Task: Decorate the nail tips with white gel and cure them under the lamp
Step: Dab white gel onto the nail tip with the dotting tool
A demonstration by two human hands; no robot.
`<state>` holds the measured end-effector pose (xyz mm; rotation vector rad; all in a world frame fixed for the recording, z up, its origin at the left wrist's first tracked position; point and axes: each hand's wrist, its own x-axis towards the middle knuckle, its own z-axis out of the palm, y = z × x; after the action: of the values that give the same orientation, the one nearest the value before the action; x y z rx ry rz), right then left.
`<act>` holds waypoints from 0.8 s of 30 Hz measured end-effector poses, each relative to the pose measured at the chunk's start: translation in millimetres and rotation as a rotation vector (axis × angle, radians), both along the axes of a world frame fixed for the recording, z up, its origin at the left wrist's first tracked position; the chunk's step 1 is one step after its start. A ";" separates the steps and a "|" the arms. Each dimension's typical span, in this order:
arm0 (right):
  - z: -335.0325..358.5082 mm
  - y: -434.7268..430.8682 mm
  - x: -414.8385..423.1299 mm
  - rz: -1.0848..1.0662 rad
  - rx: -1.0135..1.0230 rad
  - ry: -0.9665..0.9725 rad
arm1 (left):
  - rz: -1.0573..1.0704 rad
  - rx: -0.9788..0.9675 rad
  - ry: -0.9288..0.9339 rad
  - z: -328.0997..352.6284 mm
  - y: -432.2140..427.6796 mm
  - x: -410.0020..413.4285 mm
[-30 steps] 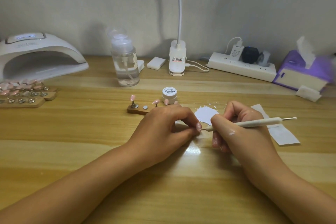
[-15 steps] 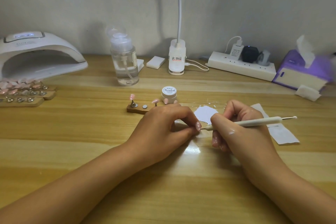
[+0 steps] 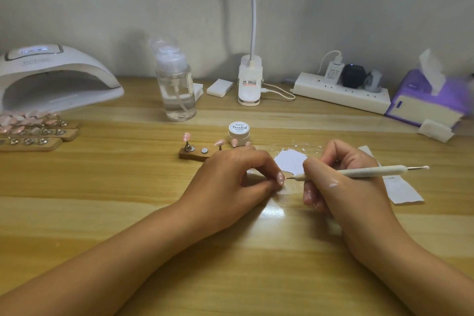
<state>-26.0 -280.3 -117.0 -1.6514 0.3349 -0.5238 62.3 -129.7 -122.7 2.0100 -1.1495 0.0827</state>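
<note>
My left hand [image 3: 230, 182] pinches a pink nail tip [image 3: 280, 178] with small white dots between thumb and forefinger. My right hand [image 3: 341, 182] grips a white dotting pen [image 3: 364, 171], whose fine point touches the nail tip's right edge. Behind them lies a patch of white gel [image 3: 291, 161] on the table. The white gel jar [image 3: 239, 133] stands behind a small wooden holder [image 3: 195, 153] with pink tips on stands. The white curing lamp [image 3: 53, 79] sits at the far left, its display lit.
Wooden strips with several pink tips [image 3: 33, 131] lie by the lamp. A clear pump bottle [image 3: 175, 87], desk lamp base [image 3: 250, 83], power strip [image 3: 341, 93] and purple tissue box [image 3: 431, 100] line the back. A white paper [image 3: 400, 187] lies under the pen.
Almost nothing differs: both hands stay where they were, and the pen point stays at the nail tip.
</note>
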 end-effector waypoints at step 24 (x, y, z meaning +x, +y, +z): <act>5.2 4.8 -0.4 0.018 0.076 -0.027 | 0.021 0.015 -0.080 0.2 -0.5 -0.4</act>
<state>-26.4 -275.5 -111.8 -1.5707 0.3163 -0.5140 61.8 -130.1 -122.5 2.0484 -1.1823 0.1667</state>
